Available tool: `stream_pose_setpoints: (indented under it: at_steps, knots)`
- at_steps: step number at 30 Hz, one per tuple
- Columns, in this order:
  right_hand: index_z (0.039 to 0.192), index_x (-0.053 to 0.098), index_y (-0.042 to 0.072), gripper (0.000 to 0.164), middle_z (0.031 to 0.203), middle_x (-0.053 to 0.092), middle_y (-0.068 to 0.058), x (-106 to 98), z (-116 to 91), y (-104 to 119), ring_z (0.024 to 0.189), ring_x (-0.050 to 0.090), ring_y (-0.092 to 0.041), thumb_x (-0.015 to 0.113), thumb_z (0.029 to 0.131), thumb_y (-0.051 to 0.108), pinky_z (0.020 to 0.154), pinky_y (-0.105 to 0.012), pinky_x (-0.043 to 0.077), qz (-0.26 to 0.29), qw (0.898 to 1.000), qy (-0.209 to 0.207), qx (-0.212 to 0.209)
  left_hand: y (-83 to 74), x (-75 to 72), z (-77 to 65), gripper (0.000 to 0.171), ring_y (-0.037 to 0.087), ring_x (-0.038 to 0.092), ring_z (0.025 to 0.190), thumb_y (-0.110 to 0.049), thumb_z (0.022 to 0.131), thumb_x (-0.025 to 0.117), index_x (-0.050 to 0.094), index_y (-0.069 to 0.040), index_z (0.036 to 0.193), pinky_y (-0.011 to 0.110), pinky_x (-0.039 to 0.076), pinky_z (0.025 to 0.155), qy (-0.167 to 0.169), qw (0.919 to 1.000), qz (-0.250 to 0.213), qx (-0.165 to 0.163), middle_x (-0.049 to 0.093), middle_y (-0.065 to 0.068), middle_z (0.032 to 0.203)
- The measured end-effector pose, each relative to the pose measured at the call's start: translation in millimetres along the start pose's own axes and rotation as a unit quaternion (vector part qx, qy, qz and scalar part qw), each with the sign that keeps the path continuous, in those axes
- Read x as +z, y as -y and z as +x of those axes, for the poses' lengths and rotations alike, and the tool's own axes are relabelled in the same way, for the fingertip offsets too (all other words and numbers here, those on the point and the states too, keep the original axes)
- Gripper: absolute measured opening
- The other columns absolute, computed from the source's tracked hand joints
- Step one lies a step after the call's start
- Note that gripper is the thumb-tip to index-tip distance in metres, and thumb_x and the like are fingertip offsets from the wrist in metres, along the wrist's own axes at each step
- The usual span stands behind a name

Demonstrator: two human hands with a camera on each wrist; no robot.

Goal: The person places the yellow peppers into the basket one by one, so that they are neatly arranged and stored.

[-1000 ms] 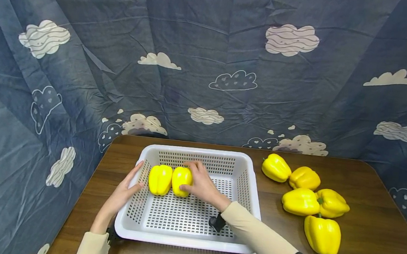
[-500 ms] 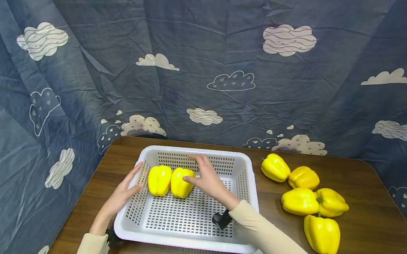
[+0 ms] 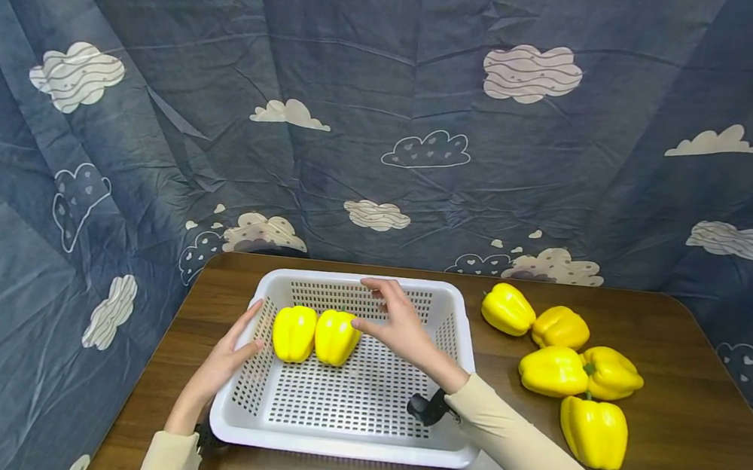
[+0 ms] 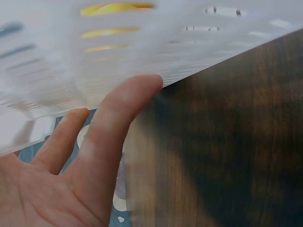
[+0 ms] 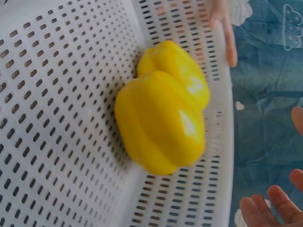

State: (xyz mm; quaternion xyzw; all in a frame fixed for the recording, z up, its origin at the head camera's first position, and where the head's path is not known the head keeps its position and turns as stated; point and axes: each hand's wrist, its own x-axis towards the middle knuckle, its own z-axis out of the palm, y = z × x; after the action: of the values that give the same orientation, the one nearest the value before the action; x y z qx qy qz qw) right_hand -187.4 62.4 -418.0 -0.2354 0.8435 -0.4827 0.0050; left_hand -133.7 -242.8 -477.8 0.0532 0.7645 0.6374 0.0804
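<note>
Two yellow bell peppers lie side by side in the left part of a white perforated plastic basket (image 3: 342, 447): the left pepper (image 3: 294, 334) and the right pepper (image 3: 335, 339). My left hand (image 3: 229, 353) rests on the basket's left side, its thumb and fingers extended along the rim. In the left wrist view the thumb (image 4: 113, 123) touches the slotted outer wall. Above the basket, just right of the right pepper, my right hand (image 3: 404, 334) hovers with fingers spread and holds nothing. The right wrist view shows both peppers apart from the fingers (image 5: 279, 205).
Several more yellow bell peppers (image 3: 554, 371) lie grouped on the brown wooden table (image 3: 690, 447), right of the basket. A dark blue cloth (image 3: 366, 60) with cloud prints hangs behind the table. A black wrist camera (image 3: 426, 408) hangs under the right wrist, over the basket.
My right hand has let go of the right pepper and moved right and up from it, its fingers opening. The pepper stays beside the other one. My left hand has not moved.
</note>
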Motion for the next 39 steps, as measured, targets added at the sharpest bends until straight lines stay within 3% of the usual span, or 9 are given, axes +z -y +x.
stream_pose_setpoints:
  at_steps: [14,28,39]
  knots:
    - [0.138,0.043,0.003,0.062,0.134,0.044,-0.016,-41.4,-19.1,0.8,0.121,0.045,-0.033,0.074,0.085,0.014,0.099,-0.049,0.042,0.045,0.999,-0.003,0.006,-1.7,1.1,-0.5,0.065,0.053,0.038,0.125,-0.011,0.099,0.048,0.015,-0.021,0.155,0.056,0.050,0.084,0.002,1.0000,-0.008,0.002,0.008,0.020,0.157]
    - [0.137,0.044,0.004,0.060,0.133,0.045,-0.014,-76.5,-46.8,-13.0,0.120,0.046,-0.034,0.073,0.086,0.016,0.099,-0.047,0.043,0.030,0.999,-0.038,0.024,1.7,-0.3,-0.6,0.065,0.052,0.040,0.124,-0.012,0.099,0.048,0.017,-0.025,0.154,0.054,0.051,0.083,-0.003,0.9998,-0.018,-0.008,0.009,0.017,0.158]
    - [0.140,0.039,0.001,0.062,0.138,0.042,-0.017,-104.3,-60.4,-31.7,0.122,0.044,-0.037,0.071,0.088,0.015,0.101,-0.051,0.039,0.031,0.995,-0.076,0.063,1.0,0.2,-0.9,0.065,0.052,0.040,0.123,-0.012,0.099,0.048,0.017,-0.025,0.154,0.055,0.051,0.083,-0.004,0.9998,-0.017,-0.006,0.009,0.017,0.157]
